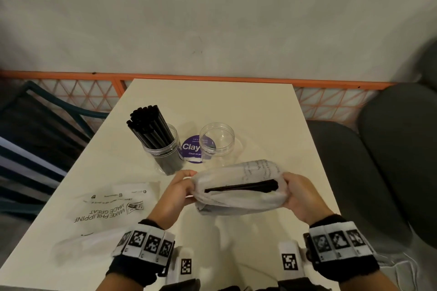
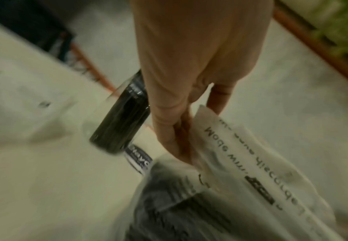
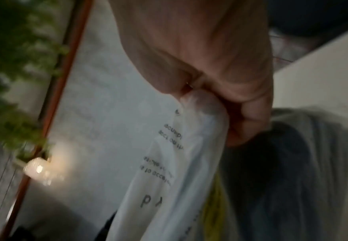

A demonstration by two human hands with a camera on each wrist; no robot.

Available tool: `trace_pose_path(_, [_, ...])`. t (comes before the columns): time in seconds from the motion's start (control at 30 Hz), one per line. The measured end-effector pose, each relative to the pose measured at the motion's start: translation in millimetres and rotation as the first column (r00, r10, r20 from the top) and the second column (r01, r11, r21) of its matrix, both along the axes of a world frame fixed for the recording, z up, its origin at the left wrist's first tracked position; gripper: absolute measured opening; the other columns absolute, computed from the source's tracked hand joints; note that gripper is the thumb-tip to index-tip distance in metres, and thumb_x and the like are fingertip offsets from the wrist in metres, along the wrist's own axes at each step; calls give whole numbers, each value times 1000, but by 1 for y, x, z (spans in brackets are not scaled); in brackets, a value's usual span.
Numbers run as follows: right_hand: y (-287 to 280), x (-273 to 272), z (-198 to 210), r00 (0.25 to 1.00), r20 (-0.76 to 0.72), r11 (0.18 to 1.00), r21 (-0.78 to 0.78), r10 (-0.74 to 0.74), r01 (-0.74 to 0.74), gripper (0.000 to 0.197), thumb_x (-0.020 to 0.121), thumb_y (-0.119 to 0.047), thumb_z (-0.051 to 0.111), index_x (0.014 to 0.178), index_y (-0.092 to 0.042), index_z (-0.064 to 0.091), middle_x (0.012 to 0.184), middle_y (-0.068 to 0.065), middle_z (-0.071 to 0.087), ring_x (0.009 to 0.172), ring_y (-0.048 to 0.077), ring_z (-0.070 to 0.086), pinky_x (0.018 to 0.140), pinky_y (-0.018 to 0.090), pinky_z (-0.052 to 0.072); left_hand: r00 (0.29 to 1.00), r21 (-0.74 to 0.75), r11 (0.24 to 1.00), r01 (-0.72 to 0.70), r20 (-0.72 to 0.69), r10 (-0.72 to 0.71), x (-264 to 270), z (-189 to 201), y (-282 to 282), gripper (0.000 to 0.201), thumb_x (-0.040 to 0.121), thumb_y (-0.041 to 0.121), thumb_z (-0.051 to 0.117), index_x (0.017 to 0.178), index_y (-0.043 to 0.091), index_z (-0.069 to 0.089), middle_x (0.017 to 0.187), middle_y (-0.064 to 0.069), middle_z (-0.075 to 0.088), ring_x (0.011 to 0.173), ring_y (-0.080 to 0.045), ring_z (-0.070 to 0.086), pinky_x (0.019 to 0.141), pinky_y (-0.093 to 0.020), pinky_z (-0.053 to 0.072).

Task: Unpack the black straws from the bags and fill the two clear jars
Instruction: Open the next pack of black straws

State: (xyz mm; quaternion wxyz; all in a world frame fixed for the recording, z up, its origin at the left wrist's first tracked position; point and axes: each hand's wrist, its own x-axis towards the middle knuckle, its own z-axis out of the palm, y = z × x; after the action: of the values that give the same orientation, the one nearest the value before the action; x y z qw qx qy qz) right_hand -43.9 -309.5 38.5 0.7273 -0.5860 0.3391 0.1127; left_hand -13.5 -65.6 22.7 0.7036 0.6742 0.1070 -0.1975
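Observation:
I hold a white plastic bag (image 1: 238, 198) above the near part of the table, its mouth stretched wide. My left hand (image 1: 179, 190) pinches the bag's left edge and my right hand (image 1: 299, 192) grips its right edge. Black straws (image 1: 243, 187) show inside the opening. The left wrist view shows my fingers (image 2: 175, 130) on the printed bag (image 2: 251, 163). In the right wrist view my fist (image 3: 220, 73) clutches bunched plastic (image 3: 189, 146). One clear jar (image 1: 165, 151) stands full of black straws. A second clear jar (image 1: 217, 139) to its right is empty.
An empty printed bag (image 1: 111, 210) lies flat on the cream table (image 1: 272, 113) at the near left. A purple round sticker (image 1: 191, 147) sits between the jars. An orange lattice rail (image 1: 212, 78) runs behind the table; dark seats stand at both sides.

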Motion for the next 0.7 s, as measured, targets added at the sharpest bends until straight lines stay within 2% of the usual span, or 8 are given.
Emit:
trace_pose_path(0.07, [8,0,-3,993,-36,986,-117,115,-118,33,95,-14,34,103,-5,64,102,15,69,95,32,64,83,44,52,983,245,963,116,109,-146,-3,2,-7,12,90,14,49,101,12,53,98,-5,58,93,-23,56,80,-33,47])
trace_pose_path(0.17, [18,3,-7,979,-115,963,-190,170,-190,32,96,-22,36,100,-5,62,102,14,64,99,32,60,84,39,47,912,596,767,238,135,-388,-5,-6,-17,52,77,32,67,117,13,40,113,-4,48,102,-18,51,80,-26,43])
trace_pose_path(0.27, [21,4,-9,969,-85,856,-454,233,-246,31,98,-17,34,106,5,54,102,19,56,96,30,54,78,37,44,893,631,751,193,203,-401,-9,-9,-23,49,80,35,67,112,18,35,107,-3,51,95,-17,54,70,-21,44])
trace_pose_path(0.33, [14,3,-11,988,-43,860,-489,146,-149,23,97,-16,36,87,0,51,92,19,53,85,27,51,67,35,41,932,628,774,83,226,-284,-5,-6,-19,38,83,33,65,104,16,38,97,-4,55,81,-17,54,60,-19,41])
trace_pose_path(0.43, [0,1,-15,996,-73,919,-388,49,-74,22,91,-14,42,70,-7,44,73,11,46,66,23,40,58,32,31,962,559,820,126,133,-239,4,-2,-8,36,82,26,67,102,13,40,82,-3,50,62,-11,47,42,-10,37])
trace_pose_path(0.53, [-6,-3,-21,994,-67,982,-172,-85,72,18,86,-16,43,68,-13,47,71,7,46,62,18,37,53,29,25,958,543,818,189,82,-276,7,-8,2,38,82,22,68,104,13,38,78,-1,48,61,-9,45,46,-11,39])
trace_pose_path(0.6, [-9,-5,-27,994,-81,993,-102,-70,62,11,81,-17,43,71,-17,48,76,8,49,66,19,41,55,28,27,953,642,747,171,84,-291,6,-16,8,40,79,26,70,101,13,39,77,-1,48,65,-10,46,54,-17,40])
trace_pose_path(0.7, [-12,-9,-31,997,-73,999,-48,6,-10,14,84,-20,44,79,-15,56,78,7,56,72,20,47,60,29,33,954,768,634,92,114,-278,5,-19,13,38,73,34,75,86,10,49,73,1,50,64,-10,46,53,-17,36])
